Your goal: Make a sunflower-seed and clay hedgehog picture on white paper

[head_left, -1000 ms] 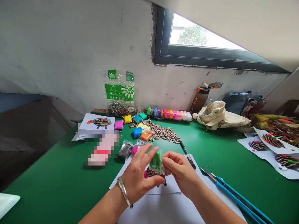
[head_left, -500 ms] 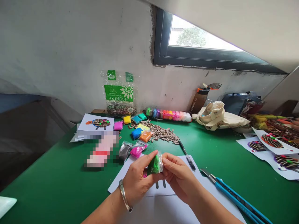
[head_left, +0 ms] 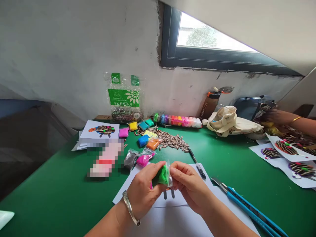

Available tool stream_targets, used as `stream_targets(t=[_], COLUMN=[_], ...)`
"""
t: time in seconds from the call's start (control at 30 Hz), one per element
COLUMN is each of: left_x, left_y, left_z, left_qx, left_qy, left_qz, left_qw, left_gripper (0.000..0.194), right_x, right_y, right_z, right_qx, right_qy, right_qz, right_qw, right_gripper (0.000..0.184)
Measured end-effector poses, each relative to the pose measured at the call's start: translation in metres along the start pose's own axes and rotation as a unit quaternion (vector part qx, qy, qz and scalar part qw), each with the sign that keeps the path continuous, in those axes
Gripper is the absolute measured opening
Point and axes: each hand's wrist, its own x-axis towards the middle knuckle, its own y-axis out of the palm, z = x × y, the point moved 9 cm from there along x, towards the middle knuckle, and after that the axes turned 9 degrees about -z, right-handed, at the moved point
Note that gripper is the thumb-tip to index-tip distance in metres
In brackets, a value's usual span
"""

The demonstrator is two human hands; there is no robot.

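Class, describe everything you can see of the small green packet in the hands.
The small green packet is a clear, plastic-looking bag holding bright green, clay-like stuff. Held above white paper, it is gripped at its green end by the left hand, while the right hand pinches its clear edge. Whether it is sealed cannot be told.

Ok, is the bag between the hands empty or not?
Not empty: a green lump shows through the clear bag, held by the left hand and right hand. Whether it's sealed, I cannot tell.
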Motion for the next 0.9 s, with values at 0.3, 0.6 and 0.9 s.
stream_targets(t=[0.3, 0.6, 0.9], left_x=[-0.003, -0.005, -0.003], left_y=[0.002, -0.001, 0.009], left_z=[0.005, -0.010, 0.004], left_qx=[-0.039, 0.079, 0.046], left_qy=[-0.027, 0.106, 0.003], left_qz=[-0.002, -0.020, 0.045], left_qw=[0.999, 0.991, 0.998], left_gripper=[0.050, 0.057, 0.063], right_x=[-0.001, 0.002, -0.003], right_y=[0.005, -0.004, -0.018], right_z=[-0.006, 0.005, 0.021], right_qx=[0.061, -0.200, -0.471], right_qy=[0.018, -0.046, -0.191], right_qz=[0.038, -0.023, -0.108], right_qw=[0.997, 0.979, 0.854], right_gripper=[0.026, 0.030, 0.028])
